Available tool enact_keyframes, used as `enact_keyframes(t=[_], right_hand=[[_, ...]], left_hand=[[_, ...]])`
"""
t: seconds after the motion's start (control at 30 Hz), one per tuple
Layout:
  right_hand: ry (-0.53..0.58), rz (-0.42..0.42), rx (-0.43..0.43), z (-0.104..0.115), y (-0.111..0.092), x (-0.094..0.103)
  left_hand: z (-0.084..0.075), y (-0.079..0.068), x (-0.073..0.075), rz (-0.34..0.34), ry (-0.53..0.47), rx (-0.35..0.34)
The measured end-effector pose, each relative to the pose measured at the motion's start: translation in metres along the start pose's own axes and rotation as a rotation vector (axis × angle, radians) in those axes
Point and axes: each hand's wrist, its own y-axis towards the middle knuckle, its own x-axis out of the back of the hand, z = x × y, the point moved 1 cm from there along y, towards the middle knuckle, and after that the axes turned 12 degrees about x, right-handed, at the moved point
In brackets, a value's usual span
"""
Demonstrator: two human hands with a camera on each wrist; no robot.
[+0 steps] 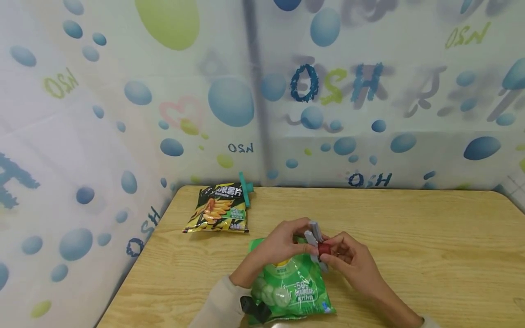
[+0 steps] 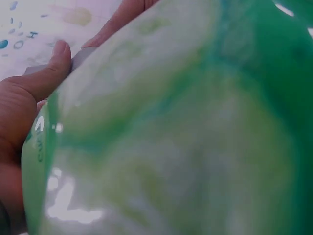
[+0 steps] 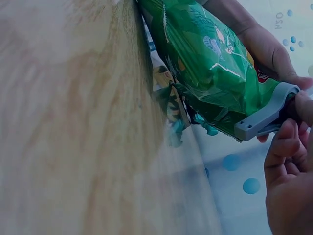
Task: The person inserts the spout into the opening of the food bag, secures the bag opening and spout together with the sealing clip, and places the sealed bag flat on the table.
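Note:
A green chip bag [image 1: 303,282] with cucumber slices printed on it lies tilted on the table, its upper right end raised. My left hand [image 1: 283,243] grips that end, thumb in front and fingers behind, right beside a grey bag clip [image 1: 315,232] with a red spout cap. In the right wrist view, the clip [image 3: 264,115] lies across the bag's end. My right hand [image 1: 354,262] pinches the red cap [image 1: 324,248] between thumb and fingers. The bag [image 2: 146,147] fills most of the left wrist view and hides much of the left hand's fingers.
On the wooden table [image 1: 430,237], at the back left, lies a black and yellow chip bag [image 1: 219,209]. A teal bag clip [image 1: 246,189] with a spout closes its right side. A patterned curtain [image 1: 287,114] hangs behind the table.

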Motion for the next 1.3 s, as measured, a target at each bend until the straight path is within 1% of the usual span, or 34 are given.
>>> enact_keyframes(t=[0.07, 0.13, 0.23, 0.4, 0.57, 0.63, 0.77, 1.0, 1.2, 1.3], right_hand=[[0.042, 0.006, 0.007, -0.001, 0.000, 0.001], [0.071, 0.014, 0.019, -0.001, 0.000, 0.001], [0.088, 0.026, 0.033, -0.002, 0.000, 0.002], [0.064, 0.032, 0.032, 0.000, 0.000, 0.002], [0.060, 0.039, 0.018, 0.005, 0.000, -0.001], [0.066, 0.038, 0.009, 0.007, 0.000, -0.002], [0.080, 0.041, -0.010, 0.008, 0.000, -0.001], [0.097, 0.051, -0.067, 0.006, 0.002, 0.001], [0.038, 0.047, -0.008, 0.010, 0.002, -0.001], [0.025, 0.030, -0.017, 0.012, 0.002, -0.002]], left_hand=[[-0.001, 0.000, 0.000, -0.001, 0.021, 0.013], [-0.001, 0.000, -0.001, 0.008, 0.021, 0.024], [-0.001, 0.001, -0.001, 0.005, 0.035, 0.036], [0.000, 0.001, 0.000, -0.006, 0.054, 0.039], [-0.001, -0.001, 0.002, 0.035, 0.057, 0.023], [-0.002, -0.001, 0.003, 0.053, 0.056, 0.029], [-0.001, -0.001, 0.003, 0.072, 0.052, 0.035], [0.002, 0.000, 0.003, 0.096, 0.037, 0.018], [0.004, 0.000, 0.004, 0.141, 0.021, 0.021], [0.005, 0.000, 0.005, 0.139, 0.030, 0.024]])
